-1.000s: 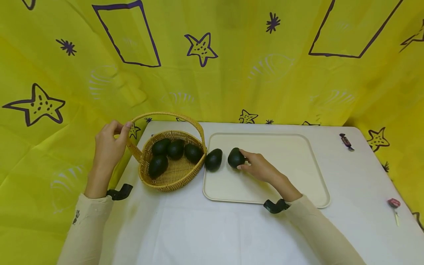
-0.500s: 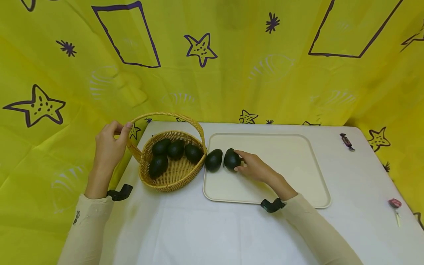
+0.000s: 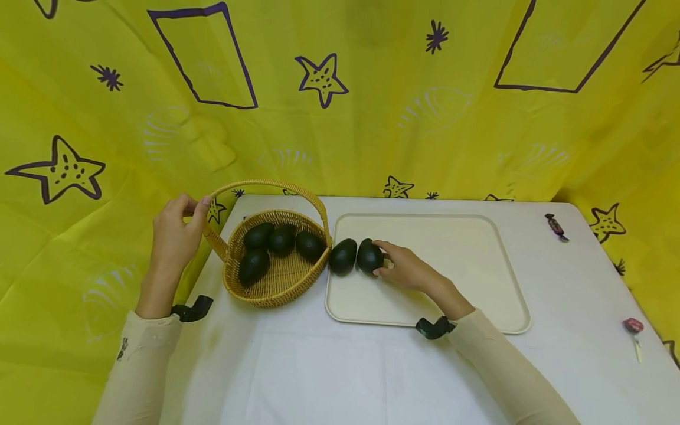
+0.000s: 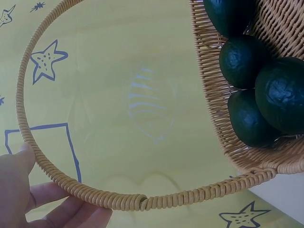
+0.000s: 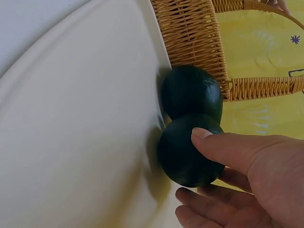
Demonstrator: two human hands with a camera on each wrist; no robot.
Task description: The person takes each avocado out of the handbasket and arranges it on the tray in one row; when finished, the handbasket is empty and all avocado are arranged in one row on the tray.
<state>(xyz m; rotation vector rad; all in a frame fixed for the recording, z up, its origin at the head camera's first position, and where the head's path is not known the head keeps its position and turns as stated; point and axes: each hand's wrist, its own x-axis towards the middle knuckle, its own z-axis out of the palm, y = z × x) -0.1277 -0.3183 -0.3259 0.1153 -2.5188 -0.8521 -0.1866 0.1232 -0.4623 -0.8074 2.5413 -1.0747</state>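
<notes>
My left hand [image 3: 177,230] pinches the left side of the handle [image 4: 185,198] of a yellow wicker basket [image 3: 271,300]. Several dark green avocados [image 3: 254,265] lie inside the basket. On the cream tray [image 3: 451,265], against its left rim, a dark avocado [image 3: 342,257] stands beside the basket's right wall. Just to its right, thumb and fingers of my right hand [image 3: 406,268] hold a second avocado [image 3: 368,257]. In the right wrist view, this held avocado [image 5: 183,156] overlaps its neighbour, with the thumb across its top.
The white table [image 3: 319,372] carries a wrapped candy [image 3: 556,228] at the back right and a pink lollipop [image 3: 633,326] at the right side. A yellow curtain [image 3: 372,136] with drawn starfish hangs behind and along both sides.
My right hand has moved left with the avocado, bringing it close beside the other one on the tray. The left hand and basket have stayed in place.
</notes>
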